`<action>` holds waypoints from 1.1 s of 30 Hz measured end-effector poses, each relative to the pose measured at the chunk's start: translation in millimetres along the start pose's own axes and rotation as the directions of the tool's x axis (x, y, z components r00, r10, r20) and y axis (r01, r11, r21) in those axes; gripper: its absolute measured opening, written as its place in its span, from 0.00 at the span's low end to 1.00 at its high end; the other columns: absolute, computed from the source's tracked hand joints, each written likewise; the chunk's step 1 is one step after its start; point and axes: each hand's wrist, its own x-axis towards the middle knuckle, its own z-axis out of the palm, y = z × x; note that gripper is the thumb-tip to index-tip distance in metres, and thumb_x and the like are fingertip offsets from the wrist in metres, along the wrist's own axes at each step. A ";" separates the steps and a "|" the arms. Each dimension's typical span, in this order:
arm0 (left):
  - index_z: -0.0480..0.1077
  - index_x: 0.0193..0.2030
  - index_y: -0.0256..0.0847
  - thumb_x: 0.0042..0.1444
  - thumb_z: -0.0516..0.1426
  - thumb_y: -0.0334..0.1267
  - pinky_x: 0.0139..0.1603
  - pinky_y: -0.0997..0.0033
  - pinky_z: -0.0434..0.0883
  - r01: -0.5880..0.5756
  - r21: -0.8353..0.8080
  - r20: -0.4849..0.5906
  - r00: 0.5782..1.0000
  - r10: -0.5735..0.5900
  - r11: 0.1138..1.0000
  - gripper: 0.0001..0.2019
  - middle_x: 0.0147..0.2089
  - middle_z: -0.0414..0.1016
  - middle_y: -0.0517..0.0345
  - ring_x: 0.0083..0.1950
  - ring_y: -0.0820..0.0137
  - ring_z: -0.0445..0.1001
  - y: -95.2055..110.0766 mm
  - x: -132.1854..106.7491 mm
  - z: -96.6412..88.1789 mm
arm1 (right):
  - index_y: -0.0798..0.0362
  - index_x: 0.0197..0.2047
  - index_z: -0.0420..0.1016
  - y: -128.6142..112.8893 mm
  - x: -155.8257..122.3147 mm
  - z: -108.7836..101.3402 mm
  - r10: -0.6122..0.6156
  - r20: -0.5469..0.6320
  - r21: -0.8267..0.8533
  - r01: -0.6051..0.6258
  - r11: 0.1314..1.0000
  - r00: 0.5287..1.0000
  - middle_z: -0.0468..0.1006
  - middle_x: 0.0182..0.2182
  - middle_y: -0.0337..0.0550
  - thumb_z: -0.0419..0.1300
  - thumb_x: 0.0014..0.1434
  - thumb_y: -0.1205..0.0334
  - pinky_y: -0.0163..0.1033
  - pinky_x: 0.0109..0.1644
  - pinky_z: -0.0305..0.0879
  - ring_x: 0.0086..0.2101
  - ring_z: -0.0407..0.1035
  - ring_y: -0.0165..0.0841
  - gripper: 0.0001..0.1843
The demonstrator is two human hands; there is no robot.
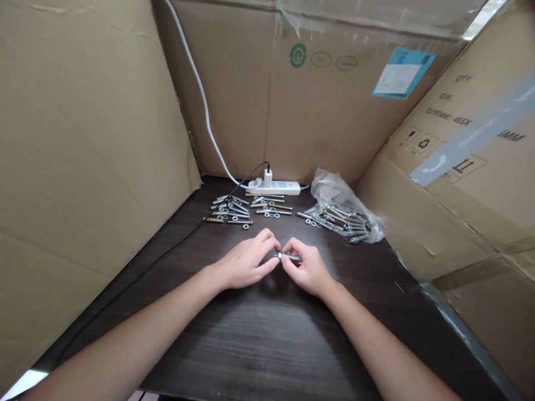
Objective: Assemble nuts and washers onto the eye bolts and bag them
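1. Pinching a silver bolt (293, 257) between the thumb and bent fingers of the right hand (308, 270), over the middle of the desk (259, 345).
2. Curving the thumb and forefinger of the left hand (246, 260) around a small bright piece (280, 254) at that bolt's left end; too small to tell whether nut or head, and impossible to tell whether gripped.
3. Lying beyond the left hand, toward the desk's far left corner: a loose cluster of bolts (239, 209), with a brass-coloured piece (215, 220) and a single nut (246, 226) on its near side.
4. Lying just right of that cluster, roughly parallel to the far edge: a group of rods (273, 212), mixed with rings and nuts.
5. Resting near the far right corner: a clear plastic bag (330, 188), spilling metal bolts toward the near side, with washers (313, 223) just left.
6. Set along the far edge: a white power strip (288, 189), holding a white plug (268, 178).
7. Running from that plug past the left cluster, then toward the near left corner: a black cable (137, 278).
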 end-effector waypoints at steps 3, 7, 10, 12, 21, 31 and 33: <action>0.66 0.43 0.41 0.64 0.46 0.41 0.42 0.71 0.67 -0.007 0.009 0.005 1.000 0.007 1.000 0.10 0.45 0.63 0.56 0.38 0.72 0.68 -0.9 0.9 0.0 | 0.53 0.32 0.66 -1.3 0.1 -0.6 -0.004 -0.006 -0.005 0.004 1.000 1.000 0.66 0.19 0.33 0.55 0.54 0.61 0.31 0.25 0.53 0.19 0.56 0.25 0.04; 0.66 0.43 0.41 0.63 0.48 0.40 0.39 0.72 0.67 -0.017 0.050 0.015 1.000 0.017 0.999 0.09 0.46 0.62 0.56 0.36 0.74 0.68 -2.7 1.0 1.7 | 0.52 0.31 0.66 -1.8 0.2 -1.2 -0.004 -0.010 -0.006 0.004 1.000 1.000 0.65 0.18 0.31 0.56 0.54 0.62 0.31 0.24 0.52 0.19 0.56 0.25 0.04; 0.64 0.46 0.42 0.61 0.50 0.39 0.39 0.72 0.68 -0.030 0.069 -0.005 1.000 0.031 0.997 0.09 0.48 0.61 0.56 0.35 0.74 0.68 -4.4 0.0 4.1 | 0.52 0.31 0.65 -1.2 0.1 -0.8 -0.005 -0.012 -0.004 0.005 1.000 1.000 0.64 0.18 0.31 0.56 0.54 0.62 0.31 0.24 0.52 0.19 0.56 0.25 0.04; 0.64 0.47 0.43 0.60 0.51 0.37 0.40 0.72 0.68 -0.038 0.076 -0.021 0.999 0.040 0.996 0.09 0.49 0.61 0.55 0.36 0.74 0.68 -5.4 -0.5 5.5 | 0.52 0.31 0.65 -0.5 0.0 -0.4 -0.002 -0.010 -0.003 0.002 1.000 1.000 0.64 0.18 0.31 0.56 0.54 0.62 0.31 0.25 0.52 0.19 0.56 0.25 0.04; 0.65 0.44 0.42 0.61 0.49 0.40 0.41 0.71 0.67 -0.008 0.013 0.002 1.000 0.008 1.000 0.08 0.46 0.63 0.56 0.38 0.72 0.68 -2.5 -0.2 1.6 | 0.52 0.32 0.65 -2.0 -0.1 -1.2 -0.012 -0.012 -0.013 0.011 1.000 1.000 0.65 0.18 0.32 0.55 0.55 0.61 0.31 0.25 0.53 0.19 0.56 0.25 0.04; 0.66 0.39 0.40 0.66 0.43 0.43 0.41 0.73 0.66 -0.013 -0.050 0.036 0.999 0.015 0.999 0.14 0.42 0.64 0.57 0.38 0.73 0.66 -4.8 1.3 2.7 | 0.51 0.33 0.66 -5.4 -0.7 -3.7 -0.046 -0.023 -0.062 0.045 0.997 0.999 0.65 0.20 0.32 0.55 0.54 0.63 0.32 0.27 0.54 0.20 0.57 0.26 0.03; 0.66 0.40 0.40 0.65 0.45 0.42 0.41 0.73 0.66 -0.006 -0.032 0.029 1.000 0.007 0.999 0.12 0.42 0.64 0.57 0.37 0.73 0.66 -4.0 1.8 2.8 | 0.51 0.32 0.65 -5.0 -0.6 -3.5 -0.034 -0.015 -0.060 0.033 0.998 0.999 0.64 0.20 0.32 0.55 0.53 0.63 0.32 0.27 0.53 0.20 0.57 0.26 0.02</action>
